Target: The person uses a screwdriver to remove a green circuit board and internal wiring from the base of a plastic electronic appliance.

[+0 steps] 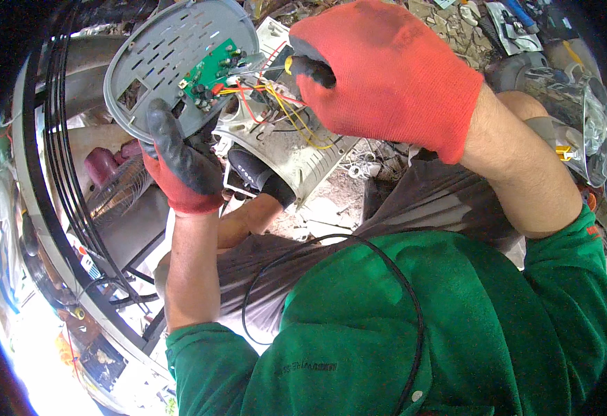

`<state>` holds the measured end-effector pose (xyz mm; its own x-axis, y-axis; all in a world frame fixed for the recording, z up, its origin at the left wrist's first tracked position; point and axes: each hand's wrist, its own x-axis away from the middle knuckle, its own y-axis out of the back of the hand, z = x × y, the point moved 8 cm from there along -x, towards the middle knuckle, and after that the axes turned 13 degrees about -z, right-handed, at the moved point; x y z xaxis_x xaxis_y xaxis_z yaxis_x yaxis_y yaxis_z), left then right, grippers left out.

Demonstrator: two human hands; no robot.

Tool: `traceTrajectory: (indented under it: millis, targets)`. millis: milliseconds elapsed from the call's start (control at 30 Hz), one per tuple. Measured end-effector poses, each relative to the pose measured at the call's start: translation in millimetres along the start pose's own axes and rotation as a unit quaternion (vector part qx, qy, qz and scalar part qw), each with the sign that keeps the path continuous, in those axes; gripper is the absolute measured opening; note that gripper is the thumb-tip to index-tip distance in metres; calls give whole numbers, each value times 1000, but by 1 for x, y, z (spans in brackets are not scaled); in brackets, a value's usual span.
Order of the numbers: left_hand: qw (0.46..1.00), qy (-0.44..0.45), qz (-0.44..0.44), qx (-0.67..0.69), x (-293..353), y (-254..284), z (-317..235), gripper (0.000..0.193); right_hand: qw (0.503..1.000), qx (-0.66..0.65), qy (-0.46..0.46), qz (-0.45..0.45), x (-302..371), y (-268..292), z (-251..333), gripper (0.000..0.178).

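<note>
Both hands wear red work gloves, the left one with black fingers and palm. My left hand [189, 166] grips the lower edge of a grey slotted plastic cover [168, 48], its thumb on the inner face. A green circuit board [210, 69] with small components sits inside this cover. From the board, red and yellow wires [272, 90] run to a whitish plastic housing [303, 156] with vents, below and to the right. My right hand [386, 80] is closed around a screwdriver [289, 65], whose thin shaft points left toward the board. Whether its tip touches anything is unclear.
A dark shoe [246, 168] shows beside the housing. Black cables run along a metal frame [29, 159] at left, near a wire fan guard [113, 191]. Scrap and debris [438, 28] cover the ground ahead. Clear plastic [584, 114] lies at right; a black cord [418, 312] crosses my shirt.
</note>
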<state>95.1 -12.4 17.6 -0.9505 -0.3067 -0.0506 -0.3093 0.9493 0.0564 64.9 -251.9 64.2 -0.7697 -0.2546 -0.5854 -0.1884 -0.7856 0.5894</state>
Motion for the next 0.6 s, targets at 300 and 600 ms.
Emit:
traceTrajectory:
  millis: [300,600]
  targets:
    - [921,-254,82,-284,-7,30,5,33,977,-108,-182,14,-7,-2,-16,25]
    - [966,82,145,200,-9,32,34,41,877,-253,-392,110,9,-40,-37,26]
